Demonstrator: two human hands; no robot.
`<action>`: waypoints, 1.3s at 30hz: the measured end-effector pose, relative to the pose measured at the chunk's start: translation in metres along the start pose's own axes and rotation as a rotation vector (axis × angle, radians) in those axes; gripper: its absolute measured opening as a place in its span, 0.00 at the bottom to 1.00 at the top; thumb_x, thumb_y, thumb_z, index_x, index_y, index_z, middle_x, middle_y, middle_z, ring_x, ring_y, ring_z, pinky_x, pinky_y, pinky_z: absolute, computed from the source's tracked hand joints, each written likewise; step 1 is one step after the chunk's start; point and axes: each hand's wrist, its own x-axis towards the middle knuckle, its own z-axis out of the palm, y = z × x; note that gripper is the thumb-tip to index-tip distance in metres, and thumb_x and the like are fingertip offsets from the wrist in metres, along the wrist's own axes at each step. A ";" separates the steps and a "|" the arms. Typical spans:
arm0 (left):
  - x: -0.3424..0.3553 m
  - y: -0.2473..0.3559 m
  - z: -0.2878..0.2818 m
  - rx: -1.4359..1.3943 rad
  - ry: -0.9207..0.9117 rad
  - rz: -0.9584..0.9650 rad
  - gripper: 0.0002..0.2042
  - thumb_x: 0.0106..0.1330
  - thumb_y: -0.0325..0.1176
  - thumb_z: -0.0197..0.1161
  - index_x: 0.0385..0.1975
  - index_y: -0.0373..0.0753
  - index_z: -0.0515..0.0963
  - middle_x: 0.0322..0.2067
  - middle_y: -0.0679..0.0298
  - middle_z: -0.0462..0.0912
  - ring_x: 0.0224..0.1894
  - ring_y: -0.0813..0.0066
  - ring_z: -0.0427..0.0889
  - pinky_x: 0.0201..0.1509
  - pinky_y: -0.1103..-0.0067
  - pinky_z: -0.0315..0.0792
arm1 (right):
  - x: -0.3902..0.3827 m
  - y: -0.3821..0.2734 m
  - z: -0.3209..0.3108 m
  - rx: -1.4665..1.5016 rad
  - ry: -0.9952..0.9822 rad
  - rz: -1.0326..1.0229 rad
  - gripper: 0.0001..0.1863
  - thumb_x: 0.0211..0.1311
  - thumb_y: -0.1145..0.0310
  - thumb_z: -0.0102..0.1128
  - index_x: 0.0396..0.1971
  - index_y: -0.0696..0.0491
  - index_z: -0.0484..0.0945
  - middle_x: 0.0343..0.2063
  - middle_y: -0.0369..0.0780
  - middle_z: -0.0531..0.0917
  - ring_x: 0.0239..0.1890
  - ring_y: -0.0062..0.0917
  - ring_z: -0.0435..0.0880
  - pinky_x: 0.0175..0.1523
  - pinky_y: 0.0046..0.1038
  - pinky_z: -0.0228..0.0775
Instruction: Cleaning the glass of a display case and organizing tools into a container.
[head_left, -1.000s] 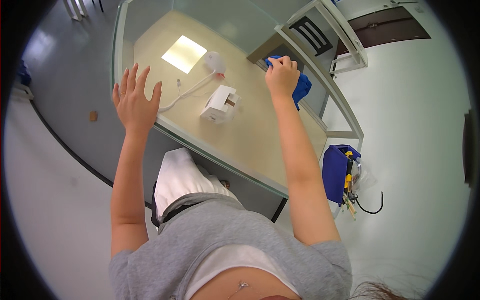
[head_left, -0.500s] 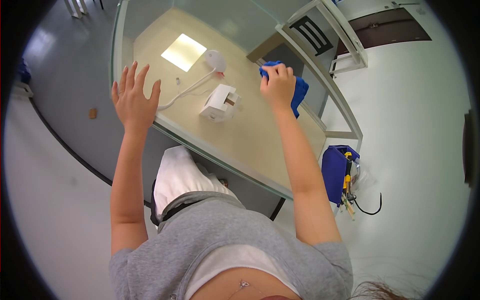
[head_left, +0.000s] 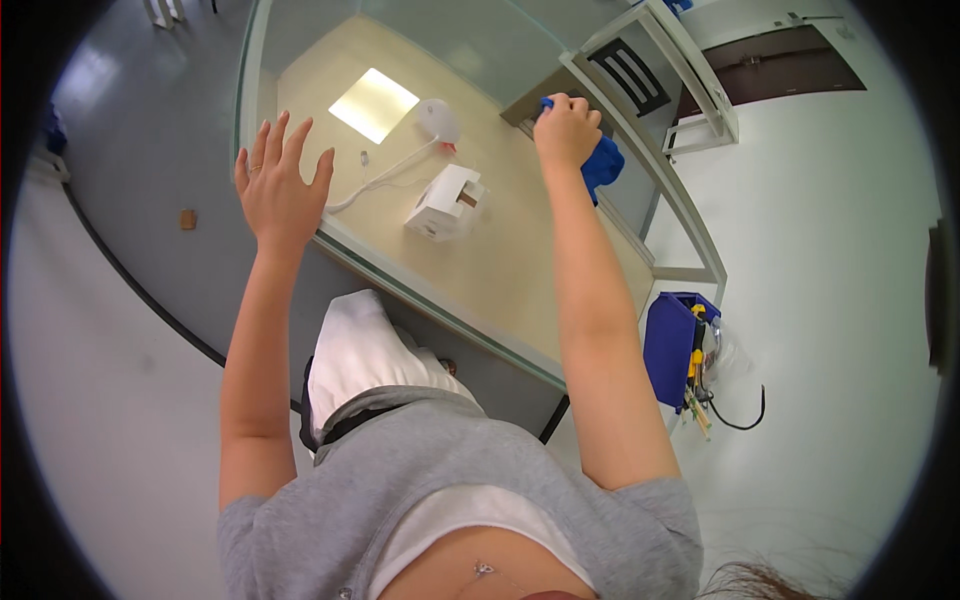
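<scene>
My left hand [head_left: 280,190] is open, fingers spread, at the near left edge of a glass-walled case [head_left: 440,300] with a cream base. My right hand [head_left: 568,135] is closed on a crumpled blue cloth [head_left: 606,168] at the case's right side, near the white frame. Inside the case lie a white round object [head_left: 438,120] on a curved white stem or cable, a thin cable with a small plug [head_left: 364,160], and a white blocky object [head_left: 438,208] between my hands. A bright square of light shows on the base at the back.
A blue bin [head_left: 670,345] of tools with yellow handles hangs outside the case at the right. A white open frame [head_left: 715,100] stands at upper right. A small brown piece [head_left: 188,218] lies on the grey floor at left. A dark door [head_left: 760,65] is beyond.
My right hand, still gripping the blue cloth, dipped slightly, then moved forward along the case's right side. My left hand has shifted a little forward and right, still open.
</scene>
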 end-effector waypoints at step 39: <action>0.002 0.002 -0.010 -0.173 -0.028 -0.042 0.20 0.60 0.42 0.62 0.54 0.51 0.75 0.63 0.68 0.68 0.68 0.68 0.61 0.72 0.66 0.47 | 0.091 -0.011 0.062 0.219 -0.275 0.198 0.20 0.59 0.56 0.58 0.54 0.33 0.74 0.59 0.35 0.70 0.60 0.39 0.69 0.58 0.45 0.65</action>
